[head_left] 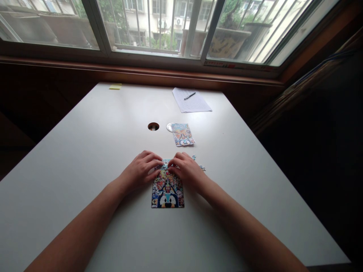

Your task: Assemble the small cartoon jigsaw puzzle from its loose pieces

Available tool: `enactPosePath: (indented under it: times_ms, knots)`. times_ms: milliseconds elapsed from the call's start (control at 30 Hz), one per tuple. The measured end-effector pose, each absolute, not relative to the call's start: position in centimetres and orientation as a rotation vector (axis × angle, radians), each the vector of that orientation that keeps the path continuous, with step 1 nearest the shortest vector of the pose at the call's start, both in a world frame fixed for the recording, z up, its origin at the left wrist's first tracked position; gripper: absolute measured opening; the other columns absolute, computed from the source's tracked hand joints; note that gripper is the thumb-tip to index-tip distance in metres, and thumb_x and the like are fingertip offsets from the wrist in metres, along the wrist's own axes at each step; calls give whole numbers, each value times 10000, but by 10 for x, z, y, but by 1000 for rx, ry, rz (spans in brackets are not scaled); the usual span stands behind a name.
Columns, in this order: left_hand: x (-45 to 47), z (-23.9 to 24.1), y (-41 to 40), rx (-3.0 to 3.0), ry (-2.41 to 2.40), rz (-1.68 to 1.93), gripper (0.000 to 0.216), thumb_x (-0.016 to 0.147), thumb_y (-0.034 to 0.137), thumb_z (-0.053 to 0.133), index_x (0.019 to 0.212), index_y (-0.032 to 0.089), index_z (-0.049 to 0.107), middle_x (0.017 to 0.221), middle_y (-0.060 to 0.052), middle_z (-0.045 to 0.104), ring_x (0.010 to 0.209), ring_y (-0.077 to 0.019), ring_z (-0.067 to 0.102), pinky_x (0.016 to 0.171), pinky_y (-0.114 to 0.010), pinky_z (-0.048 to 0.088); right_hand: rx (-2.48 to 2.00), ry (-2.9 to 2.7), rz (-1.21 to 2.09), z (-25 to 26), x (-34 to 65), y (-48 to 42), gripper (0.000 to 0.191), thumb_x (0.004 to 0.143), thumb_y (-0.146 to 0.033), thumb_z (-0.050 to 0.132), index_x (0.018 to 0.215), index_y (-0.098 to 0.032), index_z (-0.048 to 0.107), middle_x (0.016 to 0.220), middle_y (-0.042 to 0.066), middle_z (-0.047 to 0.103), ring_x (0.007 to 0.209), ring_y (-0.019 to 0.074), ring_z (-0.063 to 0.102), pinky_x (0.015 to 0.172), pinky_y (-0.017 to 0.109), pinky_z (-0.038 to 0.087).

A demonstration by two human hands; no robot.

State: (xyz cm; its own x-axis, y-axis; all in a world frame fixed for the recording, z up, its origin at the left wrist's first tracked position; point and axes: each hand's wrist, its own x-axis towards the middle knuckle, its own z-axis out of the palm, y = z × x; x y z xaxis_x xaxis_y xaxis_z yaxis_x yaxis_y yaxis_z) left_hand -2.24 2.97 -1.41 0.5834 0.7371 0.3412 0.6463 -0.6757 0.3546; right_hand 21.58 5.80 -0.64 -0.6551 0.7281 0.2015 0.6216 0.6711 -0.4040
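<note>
A nearly rectangular jigsaw puzzle (pixel 168 192) with a blue dog's face at its lower end lies flat on the white table. At its upper left, my left hand (pixel 145 166) is closed, with bent fingertips and thumb gripping the puzzle's edge. My right hand (pixel 185 169) meets it from the other side, fingers and thumb pinched over the puzzle's top part around what looks like a small jigsaw piece, mostly hidden by the fingertips. Several loose jigsaw pieces (pixel 202 168) lie just right of that hand.
Beyond the hands, a picture sheet (pixel 183 135) with the same design overlaps a round silvery disc (pixel 169 127). Left of it is a cable hole (pixel 153 126) in the tabletop. Farther back are papers (pixel 193 104) with a pen (pixel 190 96) on top, and yellow sticky notes (pixel 115 87).
</note>
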Motion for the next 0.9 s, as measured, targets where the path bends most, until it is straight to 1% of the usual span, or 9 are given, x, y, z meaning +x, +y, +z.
enactPosePath:
  times_ms: [200, 267, 333, 400, 600, 900]
  knots:
    - [-22, -14, 29, 2618, 1147, 712, 254, 928, 232, 594, 1175, 251, 648, 1166, -56, 656, 1115, -239, 530, 996, -432, 455, -1041, -2558, 448, -5, 217, 61, 60, 906, -200, 671, 920, -213, 727, 923, 52, 635, 892, 200, 535, 817, 325, 442]
    - [-22, -14, 29, 2620, 1147, 709, 248, 929, 233, 594, 1171, 246, 645, 1166, -55, 657, 1113, -238, 531, 999, -430, 453, -1035, -2546, 436, -6, 218, 62, 91, 904, -208, 677, 976, -225, 730, 942, 53, 639, 897, 201, 536, 813, 324, 442]
    - [-22, -14, 29, 2620, 1148, 704, 246, 931, 239, 592, 1173, 241, 638, 1168, -56, 657, 1111, -238, 532, 1000, -431, 453, -1029, -2543, 421, -8, 218, 63, 163, 896, -212, 689, 1051, -245, 727, 963, 53, 642, 905, 204, 538, 814, 326, 441]
    - [-22, -15, 30, 2617, 1157, 693, 255, 935, 253, 591, 1187, 234, 627, 1175, -61, 655, 1116, -243, 530, 997, -434, 454, -1027, -2545, 416, -9, 218, 63, 194, 886, -222, 704, 1075, -259, 730, 968, 51, 643, 903, 204, 535, 811, 327, 442]
    - [-23, -16, 29, 2605, 1177, 691, 239, 937, 260, 590, 1171, 224, 625, 1171, -65, 655, 1124, -243, 530, 1000, -433, 451, -1036, -2553, 436, -10, 214, 62, 173, 854, -237, 744, 1026, -245, 738, 982, 45, 638, 899, 200, 522, 816, 326, 444]
    - [-22, -15, 30, 2610, 1172, 687, 210, 942, 260, 580, 1144, 231, 631, 1171, -58, 657, 1126, -244, 530, 994, -426, 450, -1061, -2570, 513, -5, 214, 61, 172, 852, -202, 729, 1018, -229, 692, 1001, 48, 609, 951, 207, 528, 870, 347, 450]
